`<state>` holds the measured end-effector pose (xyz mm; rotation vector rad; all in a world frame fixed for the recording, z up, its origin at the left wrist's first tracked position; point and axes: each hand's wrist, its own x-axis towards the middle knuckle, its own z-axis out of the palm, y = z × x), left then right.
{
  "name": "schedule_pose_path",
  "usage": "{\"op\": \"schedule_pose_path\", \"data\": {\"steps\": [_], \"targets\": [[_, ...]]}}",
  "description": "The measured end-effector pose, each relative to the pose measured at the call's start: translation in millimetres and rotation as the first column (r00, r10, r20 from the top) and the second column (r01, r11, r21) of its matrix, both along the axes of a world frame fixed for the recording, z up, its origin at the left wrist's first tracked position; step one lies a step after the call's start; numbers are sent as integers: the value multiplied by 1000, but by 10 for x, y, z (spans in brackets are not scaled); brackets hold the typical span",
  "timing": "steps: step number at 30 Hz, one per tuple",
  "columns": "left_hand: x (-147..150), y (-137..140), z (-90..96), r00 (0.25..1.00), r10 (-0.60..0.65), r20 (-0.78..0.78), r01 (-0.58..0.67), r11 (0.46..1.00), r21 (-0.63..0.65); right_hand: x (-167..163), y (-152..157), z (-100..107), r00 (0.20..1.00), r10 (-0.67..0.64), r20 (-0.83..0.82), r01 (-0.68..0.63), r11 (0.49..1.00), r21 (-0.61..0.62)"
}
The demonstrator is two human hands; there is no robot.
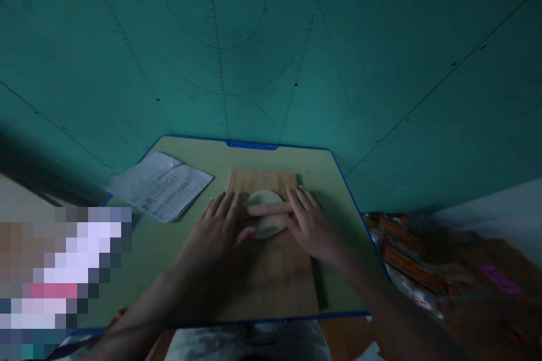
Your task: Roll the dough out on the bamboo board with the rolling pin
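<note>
Pale dough (271, 228) under rolling pin (270, 210), left hand (220, 218) and right hand (311, 221) flat, grip unclenched

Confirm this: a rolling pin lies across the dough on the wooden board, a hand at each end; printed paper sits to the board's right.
Not quite: in the head view, the printed paper lies left of the wooden board. The rolling pin does lie across the dough, left hand and right hand at its ends.

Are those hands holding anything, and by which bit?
A rolling pin: its right end lies under the right hand; whether the left hand holds the other end is unclear.
</note>
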<state>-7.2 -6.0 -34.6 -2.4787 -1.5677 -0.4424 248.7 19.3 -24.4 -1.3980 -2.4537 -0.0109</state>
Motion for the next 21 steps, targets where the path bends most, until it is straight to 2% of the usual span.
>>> {"op": "schedule_pose_path", "data": {"steps": [4, 7, 10, 14, 16, 18, 21], "targets": [[55, 612, 110, 992, 124, -7, -124, 990, -62, -189, 629, 44, 994, -103, 43, 104, 994, -15], [96, 759, 157, 982, 185, 48, -182, 981, -62, -243, 803, 70, 988, -150, 35, 150, 989, 8], [90, 501, 157, 986, 128, 103, -124, 991, -45, -178, 515, 81, 997, -78, 15, 78, 997, -4], [52, -160, 165, 992, -62, 108, 74, 991, -110, -29, -240, 97, 997, -79, -12, 78, 996, -53], [47, -413, 168, 993, -48, 106, 55, 996, -67, 23, -516, 90, 995, -98, -14, 98, 995, -3], [54, -502, 162, 995, -18, 95, 22, 999, -43, 53, -603, 68, 996, -85, -7, 85, 996, 24], [74, -280, 148, 998, -25, 64, 31, 996, -81, 52, -369, 38, 999, -45, 4, 45, 999, 20]]}}
